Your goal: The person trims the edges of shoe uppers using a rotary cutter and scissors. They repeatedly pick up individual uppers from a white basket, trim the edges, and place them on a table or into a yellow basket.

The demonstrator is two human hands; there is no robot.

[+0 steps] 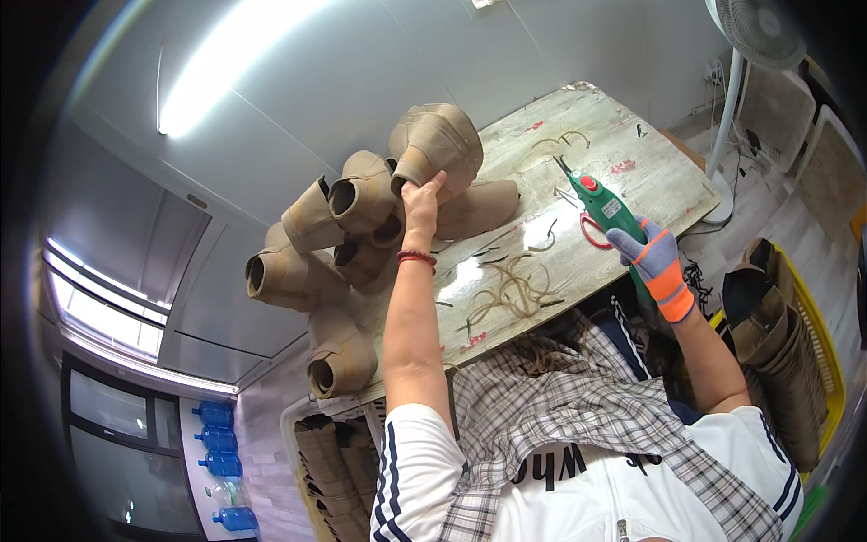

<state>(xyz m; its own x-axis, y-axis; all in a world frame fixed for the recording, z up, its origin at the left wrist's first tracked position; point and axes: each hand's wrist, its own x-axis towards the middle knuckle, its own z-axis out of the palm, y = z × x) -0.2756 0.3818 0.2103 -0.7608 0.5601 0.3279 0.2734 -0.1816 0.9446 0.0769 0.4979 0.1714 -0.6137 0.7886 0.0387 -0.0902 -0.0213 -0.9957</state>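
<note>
My left hand [421, 200] has its fingers closed on the edge of a brown hollow stitched piece [440, 143], lifted at the top of a pile. It looks like stiff fabric or leather, rounded at one end with a round opening at the other. Several similar brown pieces [363, 191] lie beneath and left of it along the table's left side. My right hand [652, 257], in a grey and orange glove, grips green electric scissors [610, 212] with a red button. Their dark tip points up and left over the table, apart from the brown pieces.
On the worn, pale table [664, 158] lie curled tan trimmings [513, 291], dark scraps and red-handled scissors [591, 231]. Yellow crates [829, 384] of stacked brown pieces flank me. A standing fan [763, 32] is at the far right; blue water bottles [219, 440] stand far left.
</note>
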